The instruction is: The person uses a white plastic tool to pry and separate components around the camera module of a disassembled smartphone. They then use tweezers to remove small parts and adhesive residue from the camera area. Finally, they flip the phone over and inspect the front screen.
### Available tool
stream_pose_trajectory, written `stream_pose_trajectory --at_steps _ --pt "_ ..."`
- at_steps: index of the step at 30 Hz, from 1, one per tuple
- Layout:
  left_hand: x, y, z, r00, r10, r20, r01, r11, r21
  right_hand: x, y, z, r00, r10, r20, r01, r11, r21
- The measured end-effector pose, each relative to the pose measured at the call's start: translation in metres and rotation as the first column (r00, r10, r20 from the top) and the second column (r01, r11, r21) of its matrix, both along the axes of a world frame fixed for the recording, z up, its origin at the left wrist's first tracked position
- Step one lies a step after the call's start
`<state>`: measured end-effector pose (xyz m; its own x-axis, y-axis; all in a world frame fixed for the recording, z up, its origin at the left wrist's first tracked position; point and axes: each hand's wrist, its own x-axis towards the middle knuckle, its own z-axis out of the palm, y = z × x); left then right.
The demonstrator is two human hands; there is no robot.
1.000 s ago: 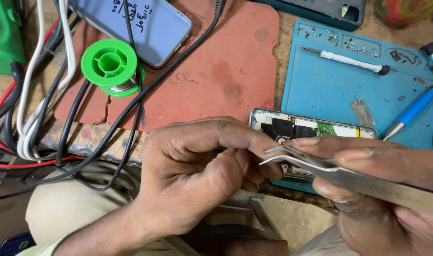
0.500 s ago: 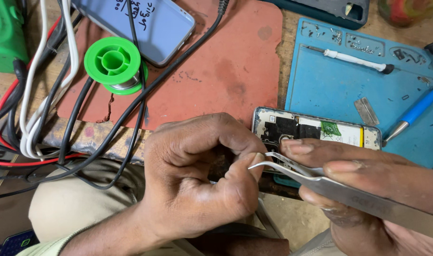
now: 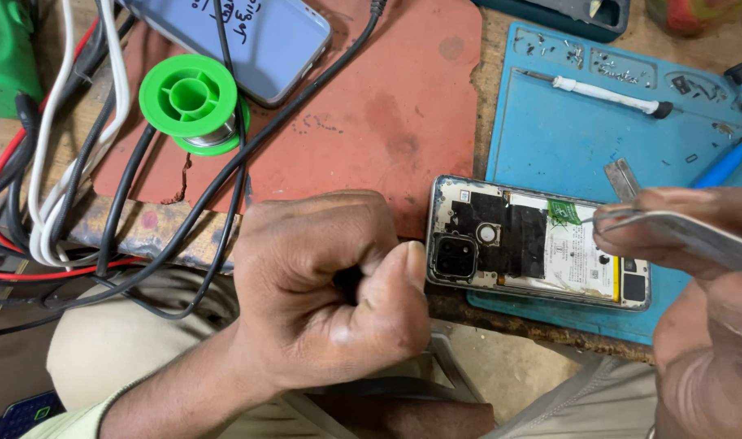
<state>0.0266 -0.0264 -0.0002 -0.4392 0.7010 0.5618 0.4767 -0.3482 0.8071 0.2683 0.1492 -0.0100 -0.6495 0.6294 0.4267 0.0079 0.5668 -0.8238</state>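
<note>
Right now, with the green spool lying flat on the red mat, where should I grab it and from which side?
Take the green spool by its round outer rim, pinching across it from above. It lies flat, with its hollow hub facing up, so the rim is the widest free edge. Coming in from the upper left looks best: a black cable crosses its right edge, and the phone lies close on that side.

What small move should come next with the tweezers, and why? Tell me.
Probably lower the tweezers tips onto the opened phone. The right hand holds them just over its right half, by the green part, and the left hand is a closed fist, off the phone.
</note>
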Motion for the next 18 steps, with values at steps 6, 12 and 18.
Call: stream_pose_trajectory --at_steps 6,12,18 --pt "0.001 0.008 0.014 0.963 0.085 -0.257 -0.059 0.993 0.107 -0.012 -0.019 0.013 1.000 -0.026 0.004 0.026 0.976 -0.217" --pt "-0.003 0.004 0.028 0.914 0.129 -0.386 -0.087 0.989 0.123 -0.051 -0.048 0.046 0.984 -0.131 0.124 0.158 0.958 -0.239" --pt "-0.005 0.000 0.029 0.852 0.133 -0.507 -0.082 0.989 0.123 -0.035 -0.058 0.040 0.967 -0.130 0.220 0.166 0.974 -0.153"
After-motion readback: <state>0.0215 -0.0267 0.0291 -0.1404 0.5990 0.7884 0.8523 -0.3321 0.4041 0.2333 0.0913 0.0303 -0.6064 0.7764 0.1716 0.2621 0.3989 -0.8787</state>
